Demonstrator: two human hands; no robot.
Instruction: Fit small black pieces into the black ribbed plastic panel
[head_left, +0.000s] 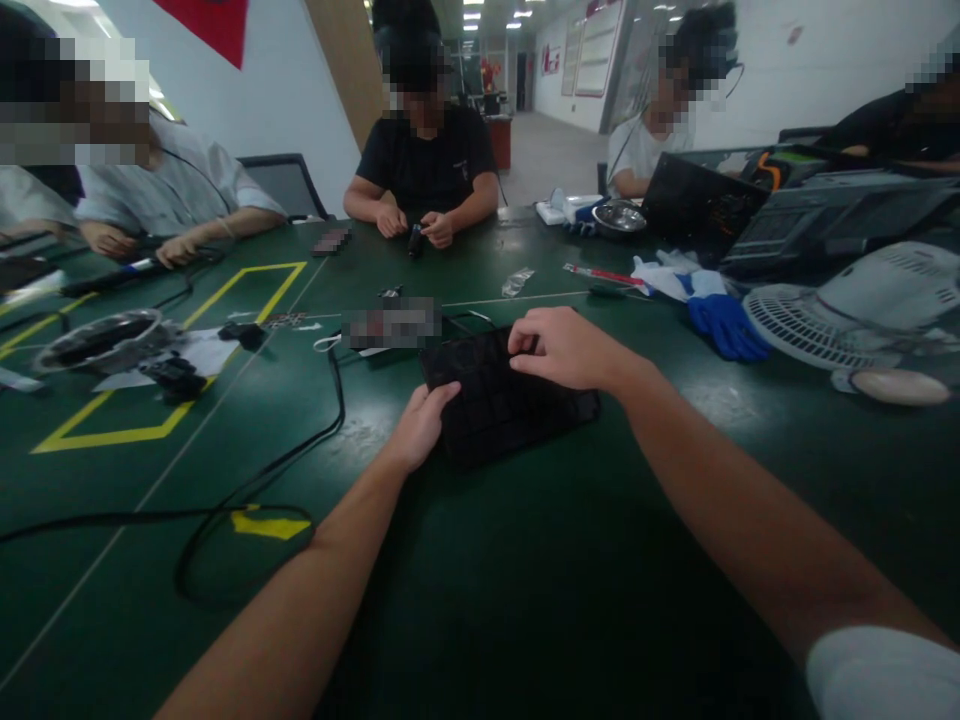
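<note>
Black panel (491, 415), mid-frame, seems mid-handling, what remains unclear; left hand (421, 425) clamps its edge, right hand (564, 347) curls over, grip uncertain.

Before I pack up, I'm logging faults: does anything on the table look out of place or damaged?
The white fan-like appliance seems tipped over rather than standing, beside the blue glove. A black cable loops untidily left of the left hand. No clear spill or damage shows.

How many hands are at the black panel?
2: the left hand at the left edge of the panel, thumb on top; the right hand over its far right part, contact unclear.
</note>
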